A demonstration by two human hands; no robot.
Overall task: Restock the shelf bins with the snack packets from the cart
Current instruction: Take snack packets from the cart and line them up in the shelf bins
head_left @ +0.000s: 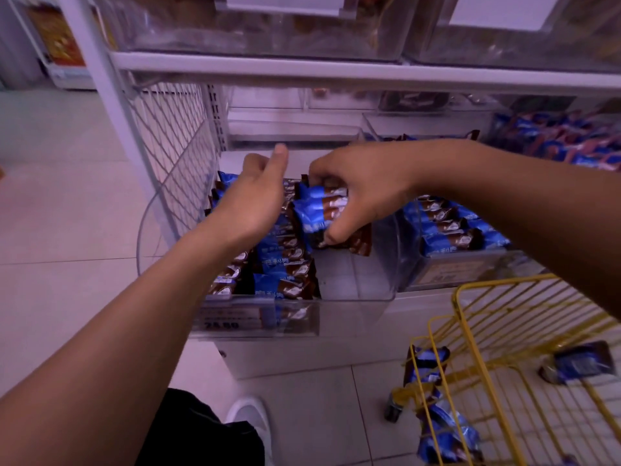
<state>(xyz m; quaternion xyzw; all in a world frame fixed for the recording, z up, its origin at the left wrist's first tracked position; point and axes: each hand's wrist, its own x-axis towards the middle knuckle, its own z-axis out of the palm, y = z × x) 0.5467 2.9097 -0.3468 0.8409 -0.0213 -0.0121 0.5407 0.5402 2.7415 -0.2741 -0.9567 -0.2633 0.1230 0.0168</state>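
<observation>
- A small bunch of blue-and-brown snack packets (322,210) is held over the clear shelf bin (356,284), above the bare right-hand part of its floor.
- The right hand (356,193) grips that bunch from above, fingers curled over the far side and thumb pressed under the near end.
- The left hand (255,193) reaches into the same bin just beside the right one, thumb raised; its fingers dip behind the packets, so I cannot tell whether they hold anything.
- The two hands sit near each other but do not touch.
- Rows of matching packets (282,264) already fill the left part of the bin, stacked on edge from front to back.
- A price label (235,321) sits on the bin's front wall.
- A neighbouring bin (470,264) to the right holds a similar row of packets.
- A white wire grid panel (174,142) closes the shelf's left end.
- The yellow wire cart (504,348) stands at lower right on the tiled floor (67,213), with a few more packets (426,361) lying in it.
- Clear bins (268,28) on the shelf above look blurred; their contents cannot be made out.
</observation>
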